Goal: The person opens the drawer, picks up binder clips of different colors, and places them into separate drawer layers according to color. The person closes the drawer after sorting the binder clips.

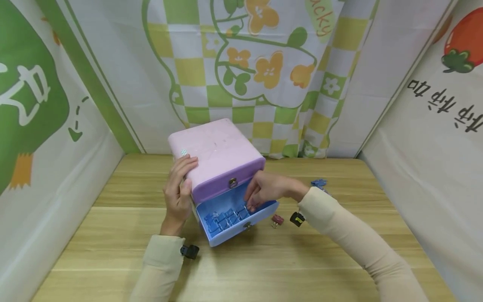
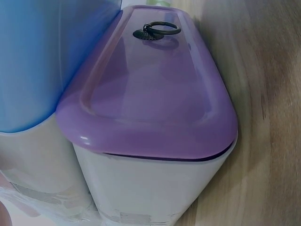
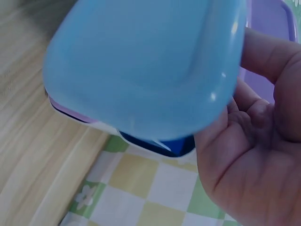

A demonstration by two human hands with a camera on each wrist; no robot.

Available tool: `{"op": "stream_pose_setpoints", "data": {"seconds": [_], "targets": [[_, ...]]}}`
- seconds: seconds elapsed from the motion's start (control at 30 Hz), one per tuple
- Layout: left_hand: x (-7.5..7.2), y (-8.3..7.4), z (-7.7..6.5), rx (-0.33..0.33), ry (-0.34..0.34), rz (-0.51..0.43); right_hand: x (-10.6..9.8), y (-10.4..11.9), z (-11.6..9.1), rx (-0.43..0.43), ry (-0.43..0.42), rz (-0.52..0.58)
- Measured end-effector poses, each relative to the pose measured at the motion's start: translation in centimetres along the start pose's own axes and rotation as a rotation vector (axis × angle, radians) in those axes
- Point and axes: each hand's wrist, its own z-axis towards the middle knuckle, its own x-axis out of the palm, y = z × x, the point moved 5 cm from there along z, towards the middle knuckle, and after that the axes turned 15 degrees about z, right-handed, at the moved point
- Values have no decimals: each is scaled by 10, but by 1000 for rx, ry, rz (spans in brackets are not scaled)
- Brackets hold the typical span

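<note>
Clips [image 1: 224, 219] lie inside drawer [image 1: 234, 232].

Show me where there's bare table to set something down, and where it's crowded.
Bare: the table between the left hand and the left wall; also the patch before the open blue drawer, between the sleeves. Crowded: the drawer, with blue clips and the right hand in it, and the tabletop to its right, with a red clip and loose blue clips.
</note>
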Motion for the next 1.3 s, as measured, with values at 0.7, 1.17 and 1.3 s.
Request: {"op": "stream_pose_setpoints", "data": {"seconds": [0.7, 1.17, 1.3], "targets": [[0, 1, 0, -4, 3, -11, -32, 1, -28, -13, -102, 63], [1, 0, 3, -1, 0, -11, -118, -30, -116, 56, -386, -6], [0, 0, 1, -5, -4, -11, -129, -56, -125, 114, -422, -4]]}}
